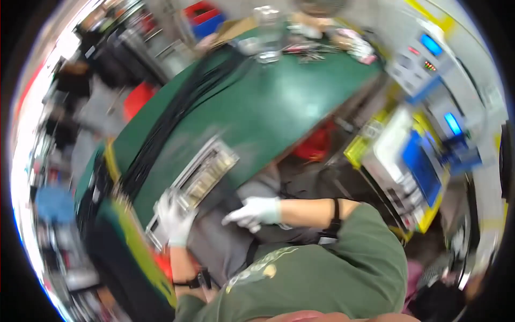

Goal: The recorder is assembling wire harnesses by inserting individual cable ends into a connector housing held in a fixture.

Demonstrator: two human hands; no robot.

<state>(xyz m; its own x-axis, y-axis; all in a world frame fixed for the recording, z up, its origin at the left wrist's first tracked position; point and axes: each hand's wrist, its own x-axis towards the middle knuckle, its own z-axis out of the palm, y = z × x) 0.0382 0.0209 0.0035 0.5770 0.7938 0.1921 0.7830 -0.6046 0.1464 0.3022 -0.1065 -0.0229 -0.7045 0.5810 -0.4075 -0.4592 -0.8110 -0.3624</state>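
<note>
A silvery rectangular tray [196,162] with a row of pale blocks [208,178] lies aslant near the edge of the green tabletop [268,115], directly under and ahead of the left hand [175,217]. That hand, white-gloved, rests over the tray's nearer end with its fingers reaching forward; blur hides whether they pinch anything. The right hand [253,211], also gloved, hangs apart from the tray, to the right of the left hand, fingers pointing toward it and partly bunched; whether it grips something I cannot tell. Ahead of the left hand, a bundle of long black cables [169,119] runs across the tabletop. Well beyond both hands stand a clear container [268,35] and, right of it, metal pieces [310,50]. Far to the right of the right hand is equipment with lit blue screens [431,45].
</note>
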